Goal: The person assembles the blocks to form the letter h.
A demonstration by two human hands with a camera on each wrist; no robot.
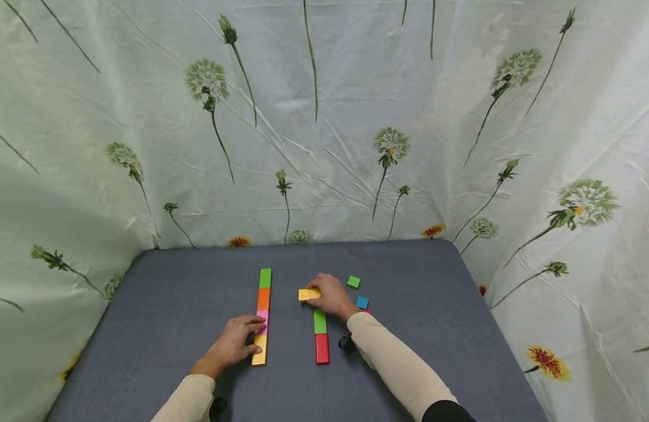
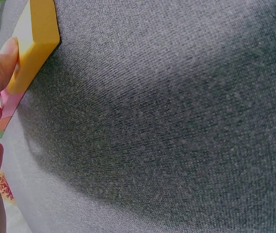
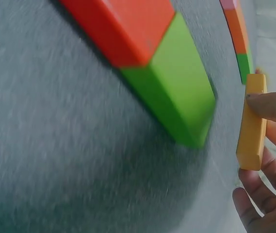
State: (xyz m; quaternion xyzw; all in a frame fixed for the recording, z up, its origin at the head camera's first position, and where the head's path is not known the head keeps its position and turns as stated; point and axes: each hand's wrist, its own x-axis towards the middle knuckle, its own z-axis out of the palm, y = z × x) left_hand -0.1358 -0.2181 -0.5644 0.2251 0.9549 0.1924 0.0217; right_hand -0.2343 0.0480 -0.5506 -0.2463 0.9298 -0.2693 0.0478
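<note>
Pinching a yellow block (image 1: 305,295) between thumb and fingers, the right hand (image 1: 332,296) holds it crosswise just beyond the far end of the shorter row (image 1: 321,339); whether this block touches the table cannot be determined. The left hand (image 1: 232,341) has its fingers spread and loosely extended, grasping nothing, with fingertips at a pink block (image 1: 263,314) and thumb at a second-row yellow block (image 1: 259,358). These 2 sit in a row of 4 laid end to end, continuing away with an orange block (image 1: 263,299) and a green block (image 1: 265,278). The shorter row comprises 2: a red block (image 1: 322,349) nearer the person, a bright green block (image 1: 320,322) beyond. To its right lie a loose green block (image 1: 353,282), a blue block (image 1: 362,302) and a red piece (image 1: 367,312), partly hidden by the right sleeve (image 1: 398,357). A dandelion-print curtain (image 1: 345,76) hangs behind the grey table (image 1: 198,287).
</note>
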